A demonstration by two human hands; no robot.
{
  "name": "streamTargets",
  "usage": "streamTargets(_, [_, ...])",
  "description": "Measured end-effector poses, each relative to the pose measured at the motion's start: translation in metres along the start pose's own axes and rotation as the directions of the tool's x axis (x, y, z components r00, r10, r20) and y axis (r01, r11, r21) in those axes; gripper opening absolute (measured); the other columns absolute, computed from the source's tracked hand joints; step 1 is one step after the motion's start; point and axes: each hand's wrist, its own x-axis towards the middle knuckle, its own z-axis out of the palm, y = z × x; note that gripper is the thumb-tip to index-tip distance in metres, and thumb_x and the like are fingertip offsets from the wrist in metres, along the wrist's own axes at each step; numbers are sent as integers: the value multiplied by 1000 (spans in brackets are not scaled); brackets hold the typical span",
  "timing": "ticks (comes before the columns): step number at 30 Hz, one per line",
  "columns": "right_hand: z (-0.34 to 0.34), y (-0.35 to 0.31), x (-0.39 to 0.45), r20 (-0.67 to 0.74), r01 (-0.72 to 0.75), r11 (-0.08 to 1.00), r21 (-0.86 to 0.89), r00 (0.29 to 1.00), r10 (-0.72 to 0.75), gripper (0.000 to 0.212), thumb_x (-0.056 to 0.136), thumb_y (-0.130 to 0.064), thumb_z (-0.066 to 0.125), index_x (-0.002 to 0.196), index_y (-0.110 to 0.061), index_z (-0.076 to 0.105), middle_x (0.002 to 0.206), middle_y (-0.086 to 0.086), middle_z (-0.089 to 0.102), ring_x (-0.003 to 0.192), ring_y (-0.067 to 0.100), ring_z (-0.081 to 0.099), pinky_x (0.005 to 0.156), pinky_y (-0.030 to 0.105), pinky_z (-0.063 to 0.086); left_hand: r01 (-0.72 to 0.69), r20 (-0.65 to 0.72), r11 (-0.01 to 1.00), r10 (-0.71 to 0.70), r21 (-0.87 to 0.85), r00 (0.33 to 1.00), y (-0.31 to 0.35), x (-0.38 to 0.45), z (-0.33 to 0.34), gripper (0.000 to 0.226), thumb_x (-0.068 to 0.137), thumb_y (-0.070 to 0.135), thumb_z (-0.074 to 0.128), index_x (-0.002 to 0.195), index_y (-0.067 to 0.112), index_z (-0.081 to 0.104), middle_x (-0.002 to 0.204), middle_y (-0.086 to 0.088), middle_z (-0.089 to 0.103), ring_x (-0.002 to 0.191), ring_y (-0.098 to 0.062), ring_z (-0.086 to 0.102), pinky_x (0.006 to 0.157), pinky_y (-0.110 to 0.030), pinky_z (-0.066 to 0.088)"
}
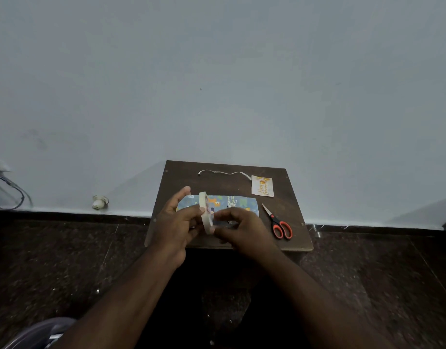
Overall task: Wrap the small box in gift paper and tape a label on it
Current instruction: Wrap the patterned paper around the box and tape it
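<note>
A cream roll of tape [206,212] stands on edge above a small brown table [292,238]. My left hand [175,222] grips the roll from the left. My right hand [242,229] has curled fingers pinching at the roll's rim on its right side. Behind and under both hands lies blue gift paper with animal prints [242,203]; the small box is hidden. A white label card with gold print [262,186] lies at the table's far right.
Orange-handled scissors [280,224] lie on the table's right side. A white string [222,173] lies along the far edge. The table stands against a grey wall on a dark speckled floor. Cables [8,192] and a white bulb [99,202] sit at the left.
</note>
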Motion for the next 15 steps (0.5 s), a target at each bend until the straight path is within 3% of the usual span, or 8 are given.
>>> streamTargets(3, [-2,6,-5,35,38,994,-99,999,-35,18,88,-21,76,104,-28,72,84,-7,74,67,2,69,63,20,54,23,32,1000,-22,-11,999,-3,3,7,58,91,-3,62,135,34,55,96,-7,79,90,-25,76,72,-34,59])
streamTargets(5, [-8,11,-2,-13,72,988,-137,997,-74,18,89,-17,74,99,-32,71,78,-14,71,65,-1,66,67,23,56,12,62,1000,-13,18,998,-6,7,11,62,91,-2,64,140,34,51,103,-8,78,99,-26,74,79,-35,59])
streamTargets(8, [-32,23,16,-151,113,952,-283,975,-160,22,87,-13,73,104,-27,76,82,-22,67,68,-6,61,67,13,45,-29,130,992,13,123,991,-6,18,19,71,89,-2,69,144,35,45,112,-5,76,107,-21,72,92,-40,59])
streamTargets(10, [-56,35,36,-262,38,930,-365,955,-142,27,87,-9,68,108,-23,77,93,-10,73,73,-1,59,69,18,41,-71,146,971,38,227,989,-8,29,23,71,89,-3,70,144,35,46,116,-4,73,110,-20,70,93,-42,59])
streamTargets(12, [-81,48,56,-328,-91,906,-413,943,-55,29,88,-9,64,113,-19,75,111,0,73,92,14,65,77,21,43,-133,153,931,85,339,985,-11,39,26,67,91,-4,66,143,33,48,119,-5,69,107,-18,68,88,-42,60])
streamTargets(15, [-103,69,84,-334,-193,858,-475,942,27,27,88,-9,64,113,-12,75,121,10,70,111,29,63,91,33,50,-222,173,838,154,499,973,-18,50,30,59,92,-4,62,138,31,53,114,2,67,95,-7,66,72,-20,58])
